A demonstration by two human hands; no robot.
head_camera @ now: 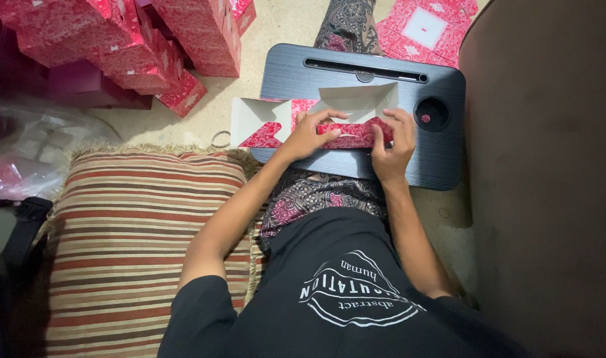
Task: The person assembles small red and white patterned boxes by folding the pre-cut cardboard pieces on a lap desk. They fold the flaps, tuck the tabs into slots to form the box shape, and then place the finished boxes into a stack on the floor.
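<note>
A black shirt (343, 292) fills the bottom of the frame. At upper left, finished red boxes (150, 46) lie piled. At centre, on the black lap tray (442, 159), the left hand (306, 136) and right hand (392, 142) pinch a half-folded red carton (316, 113), its white flaps open. Flat blanks (425, 30) wait at upper right.

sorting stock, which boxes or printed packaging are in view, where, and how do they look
Half-folded box: on the black lap tray, under both hands, red pattern outside, white inside.
Finished boxes: stacked top left, red patterned.
Flat blanks: top right floor, red with white square.
Plastic bag: left, clear, crumpled.
</note>
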